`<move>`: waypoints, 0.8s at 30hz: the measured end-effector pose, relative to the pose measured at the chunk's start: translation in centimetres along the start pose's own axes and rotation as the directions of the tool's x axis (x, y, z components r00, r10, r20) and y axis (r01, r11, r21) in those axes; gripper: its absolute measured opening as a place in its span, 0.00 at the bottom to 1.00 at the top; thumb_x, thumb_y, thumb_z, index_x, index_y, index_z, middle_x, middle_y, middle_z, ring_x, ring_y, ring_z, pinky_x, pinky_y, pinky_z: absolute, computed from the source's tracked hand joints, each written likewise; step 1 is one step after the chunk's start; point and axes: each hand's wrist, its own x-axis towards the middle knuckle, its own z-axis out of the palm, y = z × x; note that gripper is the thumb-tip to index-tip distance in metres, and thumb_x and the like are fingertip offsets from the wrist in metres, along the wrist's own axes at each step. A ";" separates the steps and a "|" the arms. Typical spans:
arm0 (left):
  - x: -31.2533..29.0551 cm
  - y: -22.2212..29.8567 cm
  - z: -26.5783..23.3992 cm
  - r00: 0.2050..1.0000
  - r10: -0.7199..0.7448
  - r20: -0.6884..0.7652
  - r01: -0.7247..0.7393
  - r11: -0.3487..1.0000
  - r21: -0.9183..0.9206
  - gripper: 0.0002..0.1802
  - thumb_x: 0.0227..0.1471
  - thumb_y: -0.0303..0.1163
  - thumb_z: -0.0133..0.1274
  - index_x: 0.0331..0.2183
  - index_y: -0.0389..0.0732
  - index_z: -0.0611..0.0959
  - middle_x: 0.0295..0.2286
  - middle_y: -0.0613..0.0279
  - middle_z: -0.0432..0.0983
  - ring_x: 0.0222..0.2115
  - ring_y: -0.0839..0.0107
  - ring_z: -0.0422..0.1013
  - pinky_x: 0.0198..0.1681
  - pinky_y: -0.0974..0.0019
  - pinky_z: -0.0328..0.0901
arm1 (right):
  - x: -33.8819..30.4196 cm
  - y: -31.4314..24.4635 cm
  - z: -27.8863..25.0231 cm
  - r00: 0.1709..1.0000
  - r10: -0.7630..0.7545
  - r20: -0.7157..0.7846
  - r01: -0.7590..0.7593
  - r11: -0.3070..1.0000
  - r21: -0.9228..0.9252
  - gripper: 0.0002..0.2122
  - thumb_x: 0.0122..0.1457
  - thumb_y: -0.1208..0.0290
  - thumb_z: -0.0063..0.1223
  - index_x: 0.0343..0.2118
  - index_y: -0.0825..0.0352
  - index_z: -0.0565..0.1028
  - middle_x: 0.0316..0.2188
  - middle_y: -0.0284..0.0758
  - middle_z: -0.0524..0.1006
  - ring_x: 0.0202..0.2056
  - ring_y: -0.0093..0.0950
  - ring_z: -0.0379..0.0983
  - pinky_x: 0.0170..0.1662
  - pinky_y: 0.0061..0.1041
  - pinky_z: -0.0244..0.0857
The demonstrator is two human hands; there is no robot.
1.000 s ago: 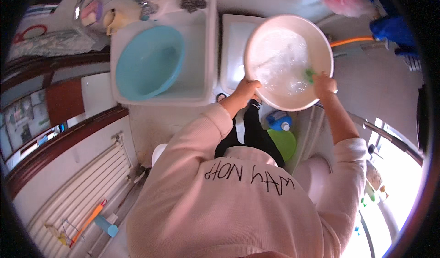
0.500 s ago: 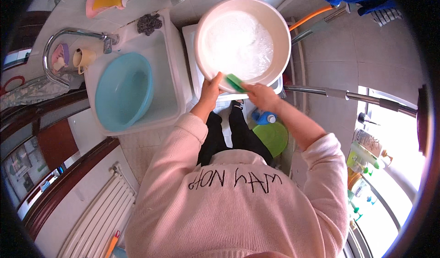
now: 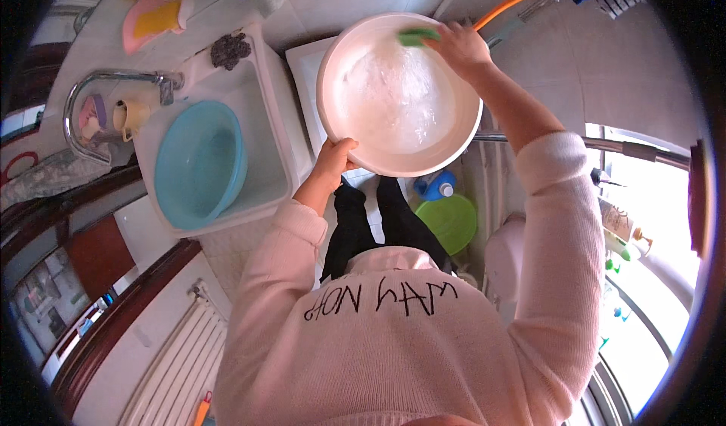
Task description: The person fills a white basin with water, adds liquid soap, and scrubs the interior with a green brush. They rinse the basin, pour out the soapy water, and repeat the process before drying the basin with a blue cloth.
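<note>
Soap and water made the big pink basin (image 3: 401, 93) slippery, so it could have slid out of the left hand (image 3: 334, 158), which gripped only the near rim with the fingers curled tight around it. If the right hand (image 3: 461, 48) had pushed too hard on the far rim, the basin could have tipped and spilled foamy water onto the floor and the pink sweater (image 3: 423, 335).

The right hand was closed on a green sponge (image 3: 417, 37) and pressed it against the inside of the far rim. The basin sat between both hands, tilted up, over the white stand (image 3: 306, 71) next to the sink (image 3: 261, 71). A blue bowl (image 3: 200, 161) lay in the sink, well away from both hands. A green bowl (image 3: 448, 222) sat on the floor below.
</note>
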 end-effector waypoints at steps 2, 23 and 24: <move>0.2 -0.4 0.1 1.000 0.020 0.018 -0.019 0.999 -0.043 0.25 0.40 0.32 0.45 0.43 0.32 0.64 0.37 0.51 0.67 0.36 0.61 0.68 0.37 0.59 0.67 | -2.1 -0.7 1.5 0.954 0.102 0.283 -0.107 0.994 0.002 0.10 0.48 0.70 0.45 0.34 0.55 0.74 0.36 0.32 0.69 0.39 0.29 0.69 0.35 0.25 0.66; 1.7 -3.7 1.0 0.998 -0.069 0.010 0.069 0.956 -0.286 0.17 0.42 0.33 0.43 0.36 0.35 0.70 0.33 0.56 0.68 0.32 0.66 0.68 0.36 0.66 0.65 | -4.8 -13.0 0.8 0.870 -0.068 0.488 -0.138 0.917 0.374 0.17 0.51 0.72 0.37 0.45 0.50 0.66 0.38 0.40 0.68 0.36 0.36 0.71 0.37 0.32 0.66; 2.1 -4.0 0.9 0.998 -0.063 0.009 0.063 0.946 -0.318 0.17 0.42 0.33 0.43 0.36 0.35 0.70 0.33 0.56 0.68 0.32 0.66 0.68 0.36 0.66 0.65 | -4.2 -13.8 0.2 0.856 -0.190 0.481 -0.050 0.896 0.442 0.17 0.52 0.72 0.36 0.46 0.49 0.66 0.38 0.40 0.68 0.37 0.36 0.70 0.38 0.32 0.65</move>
